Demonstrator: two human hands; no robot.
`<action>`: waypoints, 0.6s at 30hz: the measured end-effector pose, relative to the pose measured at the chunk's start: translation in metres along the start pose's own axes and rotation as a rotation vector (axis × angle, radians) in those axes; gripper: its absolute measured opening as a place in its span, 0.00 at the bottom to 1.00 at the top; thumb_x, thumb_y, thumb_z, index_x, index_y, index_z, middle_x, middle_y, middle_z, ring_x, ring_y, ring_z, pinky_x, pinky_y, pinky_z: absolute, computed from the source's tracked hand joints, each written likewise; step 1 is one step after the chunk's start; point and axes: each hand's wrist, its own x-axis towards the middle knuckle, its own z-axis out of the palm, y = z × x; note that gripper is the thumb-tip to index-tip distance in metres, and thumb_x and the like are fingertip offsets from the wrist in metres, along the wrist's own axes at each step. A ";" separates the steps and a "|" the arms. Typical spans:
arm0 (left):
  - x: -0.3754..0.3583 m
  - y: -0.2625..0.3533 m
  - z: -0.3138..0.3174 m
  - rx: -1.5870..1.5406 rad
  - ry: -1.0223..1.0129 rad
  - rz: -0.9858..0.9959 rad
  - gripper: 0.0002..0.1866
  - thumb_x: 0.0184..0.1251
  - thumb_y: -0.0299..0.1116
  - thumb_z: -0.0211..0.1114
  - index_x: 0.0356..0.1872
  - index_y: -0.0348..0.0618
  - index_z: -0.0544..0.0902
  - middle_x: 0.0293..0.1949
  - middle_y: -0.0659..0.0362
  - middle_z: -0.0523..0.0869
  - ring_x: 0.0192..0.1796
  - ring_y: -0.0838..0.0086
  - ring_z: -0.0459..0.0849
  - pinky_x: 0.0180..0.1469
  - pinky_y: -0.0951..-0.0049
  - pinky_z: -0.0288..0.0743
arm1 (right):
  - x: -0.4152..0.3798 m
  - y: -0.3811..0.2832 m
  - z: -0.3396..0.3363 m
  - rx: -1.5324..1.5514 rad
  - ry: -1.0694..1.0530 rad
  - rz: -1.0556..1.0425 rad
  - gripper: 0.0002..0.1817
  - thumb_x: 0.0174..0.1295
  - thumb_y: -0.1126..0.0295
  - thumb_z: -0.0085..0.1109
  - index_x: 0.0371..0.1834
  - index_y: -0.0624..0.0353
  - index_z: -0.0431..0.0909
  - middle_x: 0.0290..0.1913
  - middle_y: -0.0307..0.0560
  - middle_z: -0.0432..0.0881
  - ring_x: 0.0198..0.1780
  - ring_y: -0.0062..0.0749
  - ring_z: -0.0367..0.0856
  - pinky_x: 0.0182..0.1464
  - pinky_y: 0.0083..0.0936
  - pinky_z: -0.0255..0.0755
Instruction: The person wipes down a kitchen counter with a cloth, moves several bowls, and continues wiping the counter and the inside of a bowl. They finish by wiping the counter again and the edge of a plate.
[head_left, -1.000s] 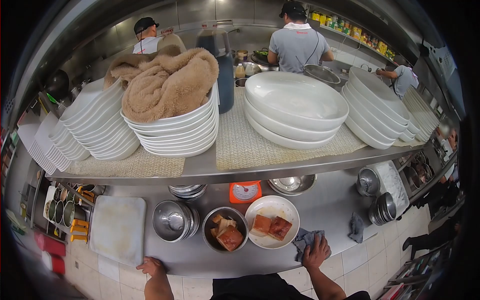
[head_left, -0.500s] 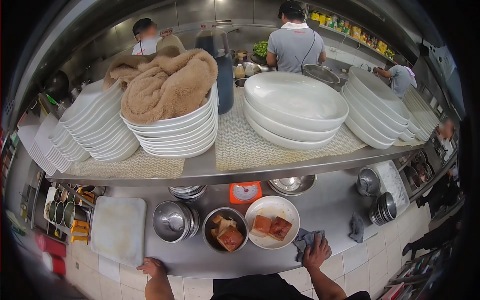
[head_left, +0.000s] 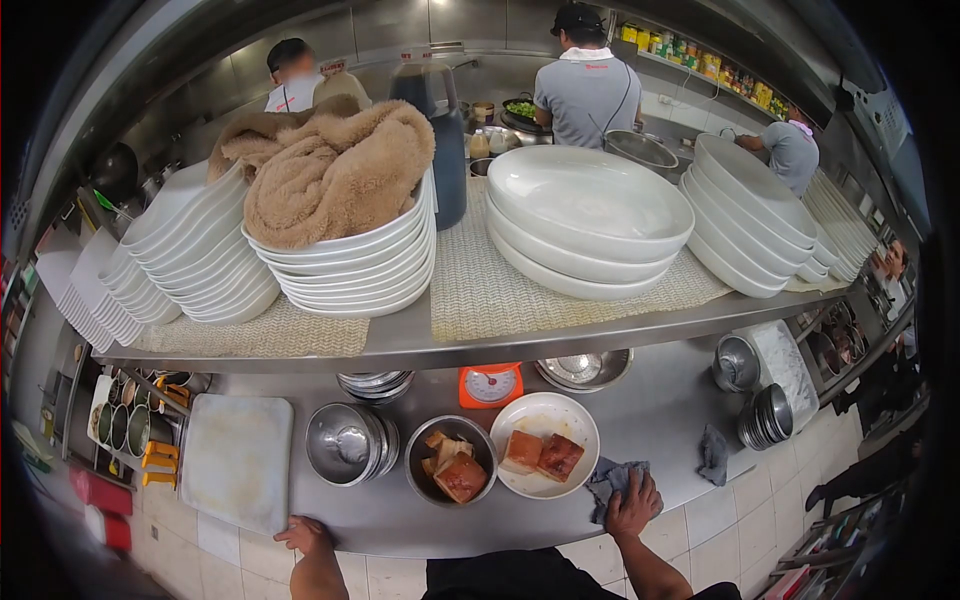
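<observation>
At the counter's front edge, right of centre, my right hand (head_left: 634,504) lies with its fingers spread on a dark grey cloth (head_left: 604,486). My left hand (head_left: 303,534) rests on the front edge near the corner of a white cutting board (head_left: 237,462), its fingers partly folded over the edge; whether they grip it is unclear. Between my hands are a metal bowl (head_left: 421,487) with pieces of browned meat (head_left: 461,477) and a white plate (head_left: 546,402) with two browned pieces (head_left: 559,457). An orange scale (head_left: 491,385) stands behind them.
Stacked metal bowls (head_left: 342,444) sit left of the meat bowl. A shelf (head_left: 450,352) above holds white dishes (head_left: 590,205), a brown towel (head_left: 335,175) and a dark bottle (head_left: 448,165). Another grey cloth (head_left: 713,455) lies at the right. Several people work beyond.
My hands, the cloth and the meat have not visibly moved. Beyond the shelf, the co-workers have shifted slightly, and the one at the far right stands more upright.
</observation>
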 end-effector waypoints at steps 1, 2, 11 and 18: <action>0.007 -0.004 0.010 0.033 0.018 0.026 0.16 0.69 0.36 0.57 0.57 0.49 0.75 0.64 0.32 0.57 0.47 0.49 0.82 0.41 0.53 0.84 | 0.000 -0.001 -0.001 -0.001 0.002 -0.005 0.32 0.55 0.56 0.52 0.66 0.50 0.67 0.68 0.61 0.65 0.69 0.59 0.60 0.67 0.60 0.49; 0.013 -0.008 0.020 0.065 0.035 0.052 0.16 0.69 0.36 0.57 0.57 0.49 0.75 0.64 0.32 0.57 0.47 0.49 0.82 0.41 0.53 0.84 | 0.000 0.000 -0.001 -0.001 0.002 -0.005 0.32 0.55 0.56 0.52 0.66 0.50 0.67 0.68 0.61 0.65 0.69 0.59 0.60 0.67 0.60 0.49; 0.043 -0.023 0.060 0.096 0.100 0.057 0.17 0.71 0.38 0.54 0.58 0.48 0.73 0.64 0.35 0.59 0.49 0.50 0.81 0.39 0.53 0.83 | 0.000 -0.001 -0.002 -0.002 0.015 -0.018 0.32 0.55 0.57 0.51 0.66 0.51 0.68 0.68 0.61 0.65 0.69 0.58 0.60 0.67 0.59 0.49; -0.004 -0.003 -0.002 0.279 0.000 0.176 0.19 0.71 0.40 0.55 0.59 0.45 0.71 0.62 0.36 0.60 0.48 0.50 0.81 0.40 0.55 0.83 | 0.000 -0.001 -0.002 0.001 -0.004 -0.007 0.32 0.55 0.57 0.51 0.66 0.51 0.67 0.68 0.61 0.65 0.69 0.59 0.60 0.68 0.59 0.48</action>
